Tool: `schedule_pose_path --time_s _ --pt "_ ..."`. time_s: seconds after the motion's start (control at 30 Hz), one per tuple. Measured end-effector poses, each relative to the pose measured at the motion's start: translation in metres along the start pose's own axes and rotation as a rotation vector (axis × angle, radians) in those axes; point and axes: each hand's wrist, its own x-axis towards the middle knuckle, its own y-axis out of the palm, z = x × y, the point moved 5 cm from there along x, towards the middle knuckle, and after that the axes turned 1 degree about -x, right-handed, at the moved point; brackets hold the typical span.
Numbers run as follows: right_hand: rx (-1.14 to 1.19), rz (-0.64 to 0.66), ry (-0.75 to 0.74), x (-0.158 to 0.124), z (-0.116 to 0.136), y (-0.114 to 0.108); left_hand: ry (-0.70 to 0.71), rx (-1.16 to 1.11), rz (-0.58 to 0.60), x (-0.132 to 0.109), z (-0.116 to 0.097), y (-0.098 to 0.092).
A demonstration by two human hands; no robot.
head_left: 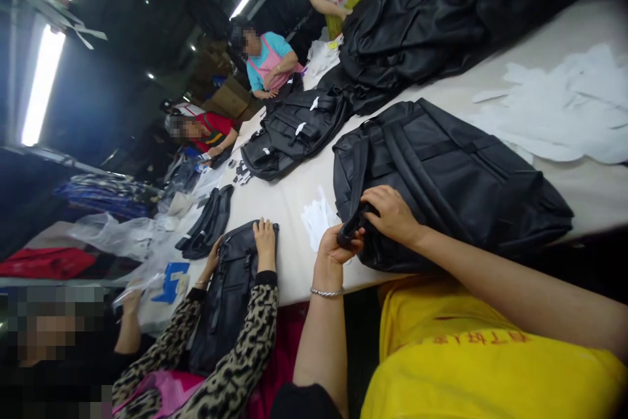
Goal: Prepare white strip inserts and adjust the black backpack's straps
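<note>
A large black backpack (451,177) of smooth, slightly shiny fabric lies flat on the table (289,203). Both hands grip its strap at the near edge: the left hand (336,249) closed around the strap (354,226), the right hand (392,213) curled over it.

The left hand (338,246) curls around a black strap end (354,226), so the part of the strap inside its fingers (350,244) is hidden. The right hand (392,213) covers the backpack (451,177) fabric under its palm. Near those fingers, small white paper pieces (318,216) are too blurred to read. Far beyond the fingers, the pile of black bags (441,14) is cut off by the top edge. The right forearm leaves the picture at the right edge.
</note>
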Motion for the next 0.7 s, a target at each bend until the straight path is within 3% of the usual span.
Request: schedule_pose_path --time_s 0.2,0.43,0.57,0.7 --pt "-0.083 0.112 -0.182 -0.002 -0.008 0.012 -0.137 -0.062 0.125 0.004 0.012 0.002" --pt "-0.251 0.046 -0.262 -0.01 -0.01 0.01 -0.187 -0.146 0.304 0.009 0.023 0.012" --pt "-0.291 0.078 -0.242 -0.019 -0.012 0.016 -0.19 -0.142 0.277 0.012 0.029 0.009" --pt "-0.25 0.319 -0.139 -0.025 -0.025 0.015 -0.159 -0.047 0.142 0.017 0.038 -0.001"
